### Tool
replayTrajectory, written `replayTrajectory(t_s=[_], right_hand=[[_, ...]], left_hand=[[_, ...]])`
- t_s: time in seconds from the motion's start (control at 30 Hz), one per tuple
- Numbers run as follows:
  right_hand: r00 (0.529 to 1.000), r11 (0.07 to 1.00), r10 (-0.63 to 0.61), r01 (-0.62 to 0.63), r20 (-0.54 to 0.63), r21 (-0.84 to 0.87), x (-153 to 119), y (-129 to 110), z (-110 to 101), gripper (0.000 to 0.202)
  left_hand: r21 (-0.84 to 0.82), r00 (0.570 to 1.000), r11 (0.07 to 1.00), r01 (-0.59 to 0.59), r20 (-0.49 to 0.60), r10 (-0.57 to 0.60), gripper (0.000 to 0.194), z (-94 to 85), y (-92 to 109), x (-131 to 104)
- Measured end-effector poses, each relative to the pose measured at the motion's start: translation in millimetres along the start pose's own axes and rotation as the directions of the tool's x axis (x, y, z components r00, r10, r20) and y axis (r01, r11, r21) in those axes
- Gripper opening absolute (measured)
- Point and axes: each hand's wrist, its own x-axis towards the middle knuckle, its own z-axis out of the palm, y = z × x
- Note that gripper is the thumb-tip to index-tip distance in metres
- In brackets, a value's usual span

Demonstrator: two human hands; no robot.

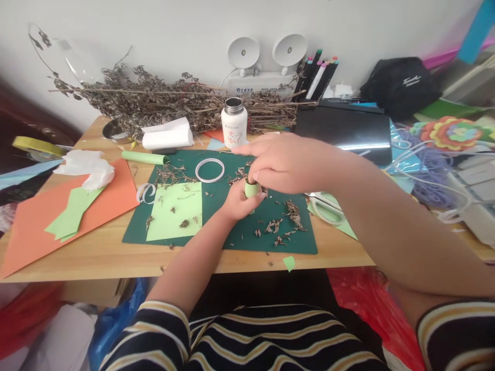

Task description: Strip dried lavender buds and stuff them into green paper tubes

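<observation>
My left hand (pixel 236 201) is wrapped round a small light-green paper tube (pixel 252 188), held upright over the green cutting mat (pixel 216 241). From above, my right hand (pixel 276 164) reaches to the tube's top opening. Its index finger points out to the left, while other fingers bend down at the opening; what they hold, if anything, is hidden. Crumbled dried leaves (pixel 294 214) lie on the mat to the right. Left of my hands is a light-green paper sheet (pixel 176 214) with leaf bits on it. A white tape ring (pixel 197 172) lies behind it.
A white open bottle (pixel 234 126) stands behind my hands. Dried branches (pixel 154 100) line the wall. Scissors (pixel 327 210) lie at the mat's right side, below my right forearm. Orange paper (pixel 34 232) and a rolled green paper (pixel 143 157) are on the left.
</observation>
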Motion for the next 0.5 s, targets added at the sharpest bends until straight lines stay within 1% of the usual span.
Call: replayTrajectory(t_s=[0.13, 0.27, 0.37, 0.5], right_hand=[[0.995, 0.999, -0.014, 0.019, -0.102, 0.048, -1.3, 5.9, -7.8, 0.028], [0.996, 1.000, 0.001, -0.001, -0.094, 0.001, -8.0, 11.2, -0.6, 0.024], [0.994, 0.999, -0.040, 0.037, -0.100, -0.030, -9.6, 13.6, 5.7, 0.022], [0.988, 0.996, -0.082, 0.078, -0.134, -0.036, -8.0, 11.5, 7.5, 0.016]], left_hand=[[-0.014, 0.999, 0.999, 0.039, 0.018, -0.039, 0.026, -0.4, -2.3, -1.1], [-0.010, 0.998, 0.998, 0.058, 0.027, -0.058, 0.024, 0.5, -1.0, -0.1], [-0.009, 0.998, 0.998, 0.059, 0.037, -0.059, 0.023, 0.6, -1.1, 0.2], [-0.026, 0.999, 0.999, 0.024, 0.040, -0.023, 0.025, 0.6, -2.6, -0.1]])
